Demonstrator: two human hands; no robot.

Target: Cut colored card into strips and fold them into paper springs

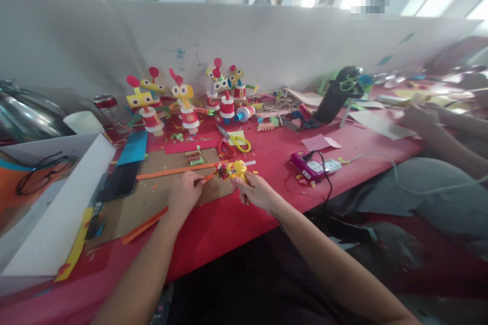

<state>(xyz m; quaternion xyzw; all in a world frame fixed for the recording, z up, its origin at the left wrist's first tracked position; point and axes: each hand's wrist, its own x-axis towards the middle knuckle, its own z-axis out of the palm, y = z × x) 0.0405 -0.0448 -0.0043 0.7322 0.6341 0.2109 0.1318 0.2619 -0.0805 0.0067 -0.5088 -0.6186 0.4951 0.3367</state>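
My left hand [186, 190] is closed, its thumb and fingers pinching an orange paper strip [209, 177]. In my right hand [256, 191] is a small yellow cartoon-shaped device [238, 167] with a dark red end, whose exact kind I cannot make out. The strip runs from my left fingertips to that red end. Both hands are over the front edge of a brown cardboard sheet [152, 198]. Just beyond them lie several folded paper springs [195, 157] and a longer orange strip [171, 171]. Scissors [239, 143] with red and yellow handles rest farther back.
Several paper-cup figures [151, 119] stand along the white partition [114, 35]. At left are a white box [76, 183], a black phone [122, 180] and a metal kettle [30, 111]. A purple device [305, 164] with a cable lies right. Another person's arm [438, 127] rests at far right.
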